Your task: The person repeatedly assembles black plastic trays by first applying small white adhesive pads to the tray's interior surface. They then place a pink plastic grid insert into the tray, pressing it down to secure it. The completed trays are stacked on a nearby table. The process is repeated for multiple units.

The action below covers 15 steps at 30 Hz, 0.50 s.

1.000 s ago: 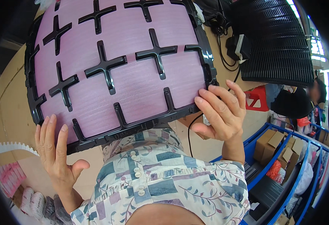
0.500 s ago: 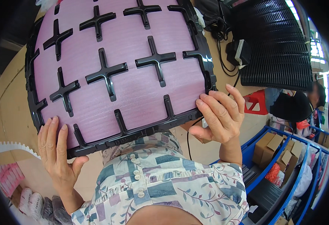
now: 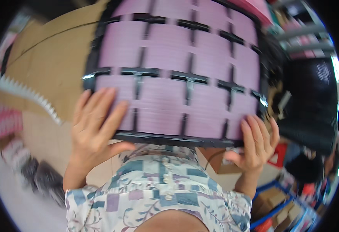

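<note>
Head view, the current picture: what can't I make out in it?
- Far edge of the black-framed pink panel: cut off by the head view's top edge.
- The panel's underside: faces away from the head camera.
- Whether the left hand and right hand grip the near rim or only rest there: blur and the panel hide any contact beneath.
- Contents of the dark bags, lower left in the head view: too blurred.

No text, label, number or sign can be read.
</note>
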Each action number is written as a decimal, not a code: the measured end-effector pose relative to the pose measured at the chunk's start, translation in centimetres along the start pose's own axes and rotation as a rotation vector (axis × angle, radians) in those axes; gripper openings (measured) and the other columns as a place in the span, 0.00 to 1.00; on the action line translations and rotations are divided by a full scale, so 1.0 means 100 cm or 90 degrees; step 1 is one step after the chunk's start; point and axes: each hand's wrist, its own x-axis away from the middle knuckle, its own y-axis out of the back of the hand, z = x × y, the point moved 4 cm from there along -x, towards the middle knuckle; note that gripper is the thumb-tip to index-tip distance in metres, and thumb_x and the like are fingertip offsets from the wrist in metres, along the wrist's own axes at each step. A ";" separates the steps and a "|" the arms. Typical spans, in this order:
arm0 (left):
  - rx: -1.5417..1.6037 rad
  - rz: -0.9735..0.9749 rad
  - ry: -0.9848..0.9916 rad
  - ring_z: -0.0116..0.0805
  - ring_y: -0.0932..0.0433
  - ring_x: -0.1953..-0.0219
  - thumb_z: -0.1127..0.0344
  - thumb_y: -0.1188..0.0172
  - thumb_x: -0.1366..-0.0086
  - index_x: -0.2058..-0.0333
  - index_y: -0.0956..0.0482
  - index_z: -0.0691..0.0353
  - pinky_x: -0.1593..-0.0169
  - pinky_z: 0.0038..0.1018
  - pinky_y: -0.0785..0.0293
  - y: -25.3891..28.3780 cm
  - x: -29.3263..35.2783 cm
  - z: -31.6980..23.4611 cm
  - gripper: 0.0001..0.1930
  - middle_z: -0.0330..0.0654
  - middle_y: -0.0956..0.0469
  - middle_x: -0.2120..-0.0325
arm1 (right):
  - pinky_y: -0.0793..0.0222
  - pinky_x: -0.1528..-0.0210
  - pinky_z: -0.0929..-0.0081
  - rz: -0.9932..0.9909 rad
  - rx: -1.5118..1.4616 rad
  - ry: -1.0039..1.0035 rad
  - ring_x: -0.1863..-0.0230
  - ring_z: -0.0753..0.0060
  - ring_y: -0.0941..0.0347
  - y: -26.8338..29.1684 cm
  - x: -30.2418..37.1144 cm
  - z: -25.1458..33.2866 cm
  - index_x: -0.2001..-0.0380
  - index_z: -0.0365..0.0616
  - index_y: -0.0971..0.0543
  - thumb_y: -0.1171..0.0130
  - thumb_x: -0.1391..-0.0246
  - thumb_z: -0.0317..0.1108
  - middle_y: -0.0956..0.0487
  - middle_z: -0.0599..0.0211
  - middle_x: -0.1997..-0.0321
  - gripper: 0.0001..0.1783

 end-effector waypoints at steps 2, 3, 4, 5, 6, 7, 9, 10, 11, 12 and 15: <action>0.000 -0.013 0.013 0.55 0.28 0.39 0.28 0.46 0.44 0.47 0.20 0.65 0.33 0.52 0.41 -0.003 0.002 0.000 0.43 0.55 0.26 0.42 | 0.39 0.35 0.45 -0.004 -0.028 -0.003 0.52 0.56 0.20 -0.008 0.008 -0.006 0.58 0.35 0.17 0.57 0.41 0.74 0.16 0.56 0.54 0.46; 0.009 -0.022 0.010 0.53 0.28 0.39 0.28 0.46 0.44 0.47 0.20 0.64 0.33 0.51 0.42 -0.004 0.004 0.000 0.43 0.54 0.26 0.42 | 0.40 0.34 0.45 -0.011 -0.034 -0.001 0.52 0.56 0.20 -0.012 0.012 -0.007 0.58 0.35 0.17 0.58 0.41 0.74 0.16 0.56 0.54 0.46; 0.011 -0.031 0.014 0.53 0.28 0.39 0.28 0.46 0.44 0.47 0.20 0.63 0.33 0.51 0.42 -0.005 0.004 0.002 0.42 0.54 0.26 0.43 | 0.40 0.34 0.44 -0.016 -0.032 -0.005 0.52 0.55 0.20 -0.014 0.015 -0.008 0.57 0.35 0.17 0.59 0.41 0.74 0.16 0.56 0.54 0.47; 0.014 -0.039 0.015 0.52 0.28 0.39 0.28 0.46 0.43 0.47 0.20 0.62 0.33 0.51 0.42 -0.005 0.006 0.004 0.42 0.53 0.25 0.43 | 0.40 0.34 0.43 -0.025 -0.042 -0.003 0.51 0.55 0.20 -0.017 0.014 -0.007 0.57 0.36 0.17 0.59 0.41 0.74 0.16 0.57 0.53 0.46; 0.022 -0.053 0.007 0.52 0.28 0.39 0.28 0.47 0.43 0.47 0.19 0.60 0.33 0.51 0.42 -0.005 0.006 0.003 0.41 0.53 0.25 0.43 | 0.40 0.33 0.42 -0.032 -0.042 -0.006 0.50 0.55 0.21 -0.018 0.016 -0.008 0.56 0.36 0.17 0.59 0.41 0.74 0.17 0.57 0.52 0.46; 0.009 -0.057 0.008 0.50 0.27 0.40 0.27 0.47 0.43 0.46 0.20 0.59 0.33 0.50 0.41 -0.004 0.006 0.003 0.41 0.52 0.24 0.43 | 0.41 0.33 0.41 -0.039 -0.041 -0.011 0.50 0.55 0.21 -0.020 0.017 -0.009 0.56 0.37 0.17 0.60 0.40 0.74 0.17 0.57 0.52 0.46; 0.008 -0.057 0.012 0.50 0.28 0.40 0.27 0.46 0.45 0.46 0.20 0.58 0.32 0.50 0.42 0.001 0.006 0.004 0.42 0.52 0.25 0.43 | 0.41 0.34 0.40 -0.054 -0.054 -0.015 0.49 0.56 0.23 -0.024 0.017 -0.008 0.55 0.38 0.17 0.60 0.41 0.74 0.18 0.57 0.51 0.46; 0.010 -0.057 0.012 0.50 0.29 0.40 0.27 0.46 0.45 0.46 0.20 0.58 0.32 0.50 0.42 0.002 0.005 0.003 0.42 0.52 0.26 0.43 | 0.41 0.34 0.39 -0.060 -0.057 -0.019 0.48 0.56 0.23 -0.025 0.018 -0.008 0.55 0.38 0.17 0.60 0.41 0.74 0.19 0.57 0.51 0.46; 0.004 -0.049 0.009 0.51 0.29 0.39 0.26 0.45 0.46 0.46 0.20 0.59 0.33 0.50 0.41 0.002 0.006 0.003 0.43 0.53 0.26 0.43 | 0.41 0.34 0.38 -0.054 -0.055 -0.014 0.47 0.57 0.25 -0.025 0.017 -0.008 0.54 0.40 0.17 0.60 0.41 0.75 0.21 0.58 0.50 0.46; -0.001 -0.040 0.002 0.51 0.30 0.39 0.26 0.44 0.47 0.47 0.20 0.60 0.33 0.51 0.40 0.001 0.006 0.004 0.44 0.53 0.27 0.43 | 0.41 0.34 0.38 -0.049 -0.053 -0.011 0.47 0.57 0.25 -0.025 0.016 -0.008 0.53 0.41 0.17 0.59 0.42 0.75 0.21 0.59 0.50 0.46; 0.020 -0.030 -0.022 0.54 0.31 0.39 0.26 0.42 0.50 0.47 0.22 0.66 0.34 0.51 0.38 0.007 0.000 0.003 0.47 0.55 0.29 0.42 | 0.43 0.33 0.38 -0.032 -0.061 -0.015 0.48 0.57 0.26 -0.021 0.014 -0.010 0.53 0.42 0.17 0.54 0.45 0.75 0.23 0.61 0.49 0.45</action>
